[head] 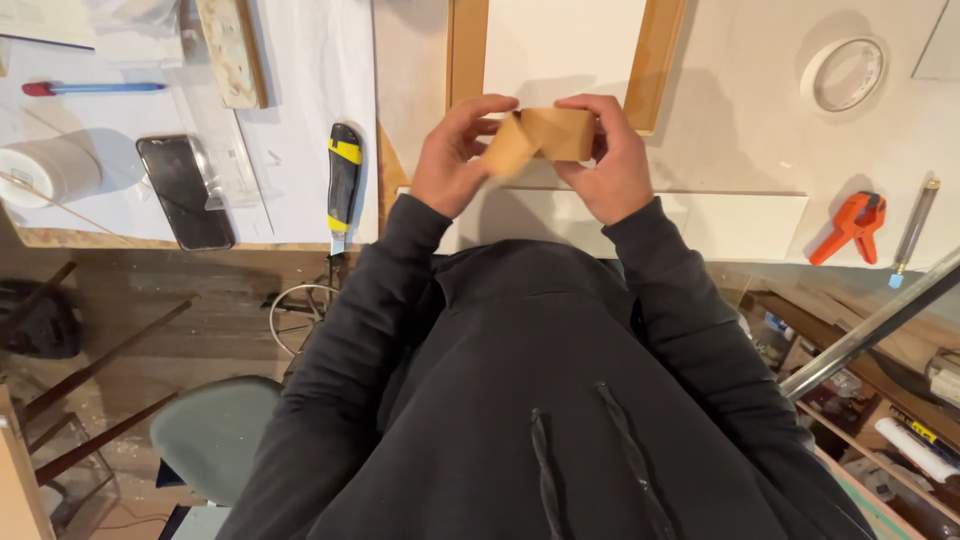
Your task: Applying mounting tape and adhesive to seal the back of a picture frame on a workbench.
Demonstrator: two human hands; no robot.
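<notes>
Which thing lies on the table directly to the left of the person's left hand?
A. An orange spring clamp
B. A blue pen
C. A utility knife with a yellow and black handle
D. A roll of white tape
C: the utility knife with the yellow and black handle lies just left of the left hand, while the orange clamp and the tape roll lie far on the right side.

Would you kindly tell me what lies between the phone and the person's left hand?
In the head view, a yellow-and-black utility knife lies between the phone and the left hand.
</notes>
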